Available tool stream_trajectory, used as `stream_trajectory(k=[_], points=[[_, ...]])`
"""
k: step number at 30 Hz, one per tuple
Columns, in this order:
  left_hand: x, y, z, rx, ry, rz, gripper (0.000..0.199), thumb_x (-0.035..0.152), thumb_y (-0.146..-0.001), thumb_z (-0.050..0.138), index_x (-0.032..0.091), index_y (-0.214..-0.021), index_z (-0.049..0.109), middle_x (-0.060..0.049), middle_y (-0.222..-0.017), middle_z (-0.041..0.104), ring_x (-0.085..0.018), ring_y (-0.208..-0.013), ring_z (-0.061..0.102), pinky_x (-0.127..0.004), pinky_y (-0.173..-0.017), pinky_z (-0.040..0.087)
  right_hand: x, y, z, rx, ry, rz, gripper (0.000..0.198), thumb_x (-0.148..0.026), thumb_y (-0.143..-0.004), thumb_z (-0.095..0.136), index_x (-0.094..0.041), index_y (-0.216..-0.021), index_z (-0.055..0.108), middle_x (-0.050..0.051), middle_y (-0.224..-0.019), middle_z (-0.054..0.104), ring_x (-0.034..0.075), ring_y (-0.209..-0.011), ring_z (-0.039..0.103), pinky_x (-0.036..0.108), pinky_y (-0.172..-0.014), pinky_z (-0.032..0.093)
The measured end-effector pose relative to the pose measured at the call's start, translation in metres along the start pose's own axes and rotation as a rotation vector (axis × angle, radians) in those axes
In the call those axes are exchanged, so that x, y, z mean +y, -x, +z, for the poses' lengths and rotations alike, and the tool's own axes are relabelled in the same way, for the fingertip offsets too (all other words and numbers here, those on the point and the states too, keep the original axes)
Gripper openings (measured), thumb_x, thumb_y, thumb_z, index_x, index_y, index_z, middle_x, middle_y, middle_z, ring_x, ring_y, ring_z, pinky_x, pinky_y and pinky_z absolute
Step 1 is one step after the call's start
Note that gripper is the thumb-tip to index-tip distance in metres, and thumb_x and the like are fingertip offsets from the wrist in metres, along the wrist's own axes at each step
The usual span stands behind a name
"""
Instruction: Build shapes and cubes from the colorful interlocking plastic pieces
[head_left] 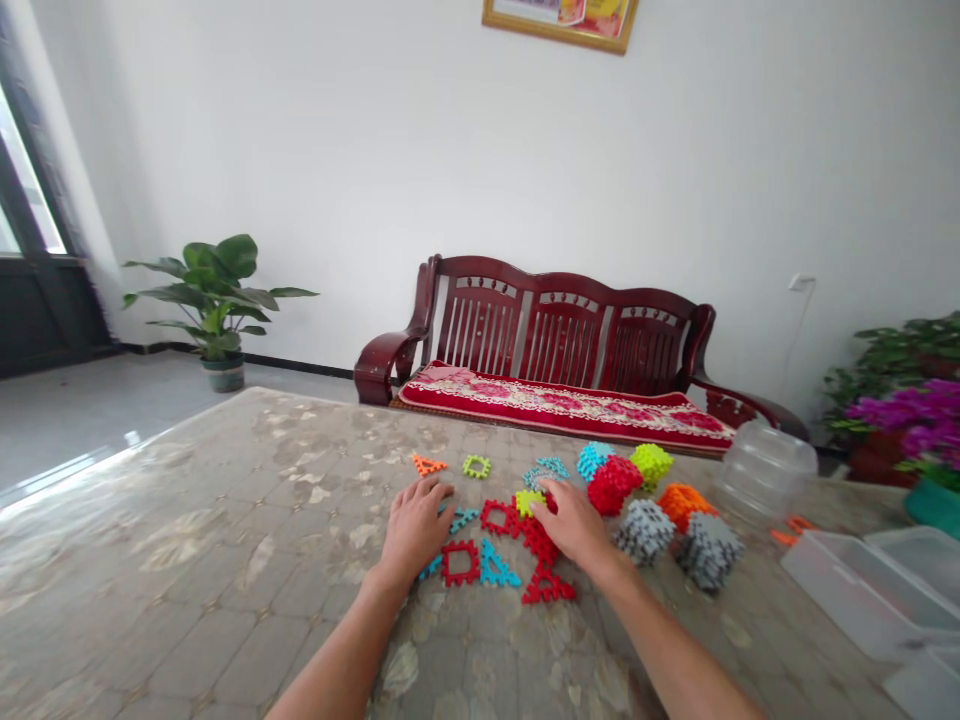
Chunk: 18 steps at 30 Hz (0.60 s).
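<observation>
My left hand (417,528) lies on the table with its fingers stretched forward. It partly covers blue triangular toothed pieces (463,518), whose edges show beside it. My right hand (574,515) has its thumb and fingers closed at the edge of a lime green toothed piece (528,502). Red toothed pieces (540,540) lie below it, partly hidden by the hand. Between my hands are a red square frame (460,564), another red square frame (497,517) and a blue triangle (496,566). A red triangle (549,585) is nearer me.
An orange triangle (429,465) and a lime square frame (476,466) lie beyond my hands. To the right stand piled toothed pieces: red (615,486), grey (710,552) and orange (684,506). Clear plastic containers (862,590) and a clear jar (765,472) are farther right.
</observation>
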<state>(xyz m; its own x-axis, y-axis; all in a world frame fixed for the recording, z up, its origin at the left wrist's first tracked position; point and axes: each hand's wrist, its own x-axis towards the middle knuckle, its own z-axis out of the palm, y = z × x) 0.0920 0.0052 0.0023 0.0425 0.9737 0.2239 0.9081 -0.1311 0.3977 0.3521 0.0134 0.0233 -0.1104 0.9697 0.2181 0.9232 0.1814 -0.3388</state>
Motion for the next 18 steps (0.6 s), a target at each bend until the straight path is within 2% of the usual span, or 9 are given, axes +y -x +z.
stream_trajectory(k=[3,7,13,18], points=[[-0.001,-0.001,0.002,-0.001,0.003,-0.003,0.033,0.032,-0.091,0.047,0.029,-0.117,0.067,-0.005,-0.138,0.059,-0.024,-0.132,0.049,-0.042,-0.110,0.034,-0.015,-0.002,-0.005,-0.056,0.075,-0.044,0.055,-0.038,-0.083,0.062,-0.019,-0.134,0.057,0.010,-0.136,0.060,0.028,-0.126,0.051,0.039,-0.106,0.038],[-0.003,-0.002,0.004,0.000,-0.005,-0.004,0.033,0.032,-0.091,0.048,0.028,-0.118,0.066,-0.006,-0.139,0.059,-0.024,-0.131,0.049,-0.043,-0.110,0.035,-0.029,-0.008,-0.009,-0.154,0.147,-0.105,0.047,-0.038,-0.081,0.063,-0.020,-0.125,0.064,0.009,-0.128,0.065,0.029,-0.125,0.050,0.039,-0.105,0.037],[-0.004,-0.003,0.005,0.011,-0.011,0.005,0.034,0.031,-0.090,0.047,0.027,-0.118,0.066,-0.006,-0.140,0.058,-0.025,-0.132,0.048,-0.044,-0.109,0.035,-0.037,-0.010,-0.007,-0.198,0.191,-0.121,0.040,-0.034,-0.084,0.060,-0.019,-0.121,0.066,0.012,-0.121,0.068,0.028,-0.121,0.054,0.038,-0.104,0.037],[-0.004,-0.003,0.004,-0.002,0.001,-0.003,0.034,0.033,-0.090,0.047,0.028,-0.118,0.066,-0.005,-0.139,0.058,-0.025,-0.131,0.049,-0.044,-0.109,0.035,-0.039,-0.006,-0.012,-0.192,0.172,-0.102,0.042,-0.041,-0.081,0.063,-0.021,-0.118,0.067,0.011,-0.120,0.068,0.028,-0.115,0.058,0.037,-0.097,0.041]])
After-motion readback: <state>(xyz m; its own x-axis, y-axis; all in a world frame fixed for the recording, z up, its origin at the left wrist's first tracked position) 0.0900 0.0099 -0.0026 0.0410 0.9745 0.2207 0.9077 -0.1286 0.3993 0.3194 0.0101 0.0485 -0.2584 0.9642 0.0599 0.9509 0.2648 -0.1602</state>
